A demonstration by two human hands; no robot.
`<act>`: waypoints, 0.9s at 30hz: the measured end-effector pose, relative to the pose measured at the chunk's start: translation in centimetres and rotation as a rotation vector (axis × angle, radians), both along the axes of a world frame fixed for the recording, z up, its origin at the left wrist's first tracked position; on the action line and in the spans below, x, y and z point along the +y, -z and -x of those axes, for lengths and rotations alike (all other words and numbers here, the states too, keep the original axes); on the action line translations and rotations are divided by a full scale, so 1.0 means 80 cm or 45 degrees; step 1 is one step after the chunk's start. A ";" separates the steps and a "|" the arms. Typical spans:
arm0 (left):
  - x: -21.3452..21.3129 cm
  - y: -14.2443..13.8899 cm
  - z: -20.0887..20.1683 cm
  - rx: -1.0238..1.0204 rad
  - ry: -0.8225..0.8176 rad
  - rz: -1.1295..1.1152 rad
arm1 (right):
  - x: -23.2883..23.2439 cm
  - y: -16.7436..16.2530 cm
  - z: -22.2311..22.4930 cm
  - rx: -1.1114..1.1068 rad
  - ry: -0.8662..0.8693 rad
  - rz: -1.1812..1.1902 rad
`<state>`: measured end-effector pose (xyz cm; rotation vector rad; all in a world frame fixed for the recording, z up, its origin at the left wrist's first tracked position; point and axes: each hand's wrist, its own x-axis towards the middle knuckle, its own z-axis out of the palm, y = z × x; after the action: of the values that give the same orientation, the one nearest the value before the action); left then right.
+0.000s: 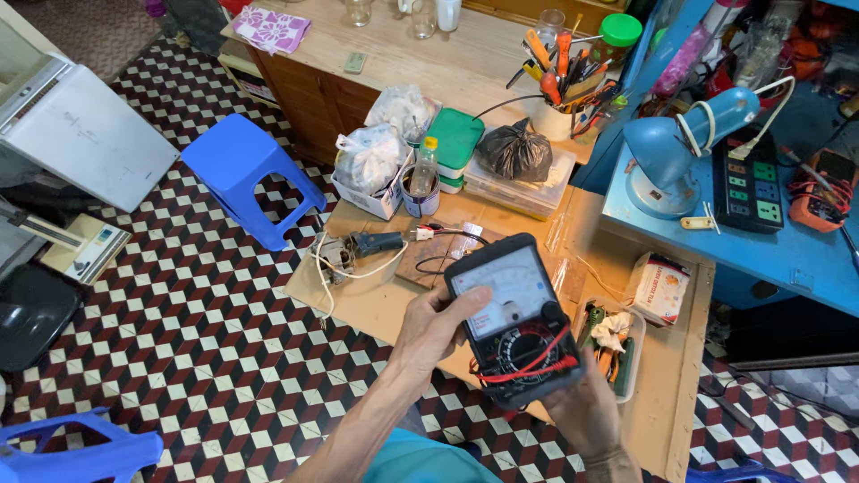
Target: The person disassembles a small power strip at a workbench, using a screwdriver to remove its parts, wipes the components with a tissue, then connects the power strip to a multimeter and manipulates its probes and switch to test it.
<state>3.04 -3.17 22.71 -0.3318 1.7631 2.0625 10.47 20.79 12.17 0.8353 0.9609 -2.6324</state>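
I hold a black analog multimeter [516, 313] with a white dial face and a round selector over a low wooden table [376, 304]. My left hand [434, 326] grips its left side, thumb resting on the dial face. My right hand [586, 407] supports it from below at the lower right, pinning a red probe lead [537, 367] across the selector. On the table beyond lie a small motor part with white wires [344, 255] and a wooden board [429, 259].
A blue stool [246, 174] stands on the checkered floor at left. Bagged items in boxes [376, 165], a bottle [425, 170] and a green-lidded container [455, 143] crowd the table's far edge. At right are a blue desk lamp [671, 152], a power strip [750, 183] and a small box [660, 286].
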 end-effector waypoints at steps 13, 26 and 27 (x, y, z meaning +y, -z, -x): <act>-0.059 0.015 0.123 0.546 0.006 0.330 | -0.069 -0.006 0.111 0.246 -0.251 -0.572; -0.090 0.091 0.266 0.189 0.009 0.016 | -0.068 -0.069 0.131 0.469 0.082 -0.799; -0.091 0.096 0.271 0.140 0.020 -0.015 | -0.060 -0.063 0.136 0.239 -0.015 -1.148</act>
<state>-18.63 -10.48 15.07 -0.2040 1.8100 2.1162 -0.44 15.96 17.22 0.7104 2.2515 -2.2232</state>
